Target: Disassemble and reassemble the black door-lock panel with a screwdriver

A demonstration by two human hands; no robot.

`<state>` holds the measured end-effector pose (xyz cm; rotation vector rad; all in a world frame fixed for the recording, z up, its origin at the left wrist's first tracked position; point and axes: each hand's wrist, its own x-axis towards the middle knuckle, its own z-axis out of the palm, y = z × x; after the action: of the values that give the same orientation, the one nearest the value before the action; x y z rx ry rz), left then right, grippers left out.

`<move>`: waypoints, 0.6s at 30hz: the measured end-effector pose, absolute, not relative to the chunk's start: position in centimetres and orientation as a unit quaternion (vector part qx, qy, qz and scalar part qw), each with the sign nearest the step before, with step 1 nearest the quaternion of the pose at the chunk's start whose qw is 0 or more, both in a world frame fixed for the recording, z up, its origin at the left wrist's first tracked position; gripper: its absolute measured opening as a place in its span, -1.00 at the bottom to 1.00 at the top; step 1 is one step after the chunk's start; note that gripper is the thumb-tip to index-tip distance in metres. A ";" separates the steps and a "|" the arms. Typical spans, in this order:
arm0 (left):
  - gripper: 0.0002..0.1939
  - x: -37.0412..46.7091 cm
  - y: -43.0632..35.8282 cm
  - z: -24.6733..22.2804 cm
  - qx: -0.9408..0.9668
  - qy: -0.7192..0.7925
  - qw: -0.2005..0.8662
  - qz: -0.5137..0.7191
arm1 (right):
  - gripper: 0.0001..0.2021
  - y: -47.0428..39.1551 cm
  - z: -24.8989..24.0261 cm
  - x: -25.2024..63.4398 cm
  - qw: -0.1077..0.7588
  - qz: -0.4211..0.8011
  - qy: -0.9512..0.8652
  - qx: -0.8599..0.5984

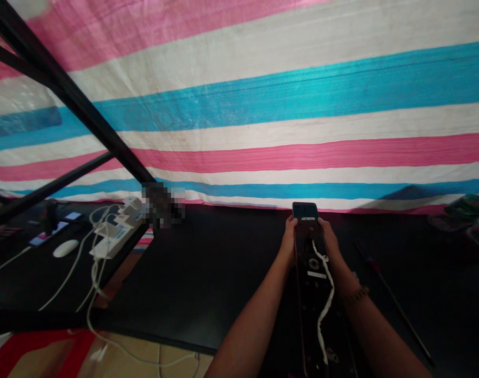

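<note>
While the left hand [289,239] curls closed on one edge of a dark phone-like device [303,210], the right hand [330,240] clasps its opposite edge. Between the forearms, nearer the person, runs a long dark panel [308,310] with a white cable [331,296]; beyond the right hand, a thin rod [403,311] lies on the worktop [208,273].
</note>
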<state>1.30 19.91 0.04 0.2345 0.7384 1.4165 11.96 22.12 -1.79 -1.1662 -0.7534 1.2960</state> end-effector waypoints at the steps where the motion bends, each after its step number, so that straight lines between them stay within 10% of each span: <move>1: -0.52 1.2 20.0 0.1 0.113 0.333 0.684 0.639 | -0.58 22.2 -1.7 11.9 0.590 0.560 -0.313 -0.491; 6: -0.38 0.8 20.1 0.6 0.144 0.339 0.670 0.645 | -0.26 22.3 -1.2 11.8 0.605 0.591 -0.295 -0.445; 18: -0.24 0.9 19.8 1.0 0.145 0.316 0.682 0.644 | -0.32 22.3 -1.1 11.5 0.612 0.592 -0.301 -0.429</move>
<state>0.93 19.79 0.99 0.3250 0.7101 1.4442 11.50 22.26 -1.10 -0.9901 -0.6942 1.3657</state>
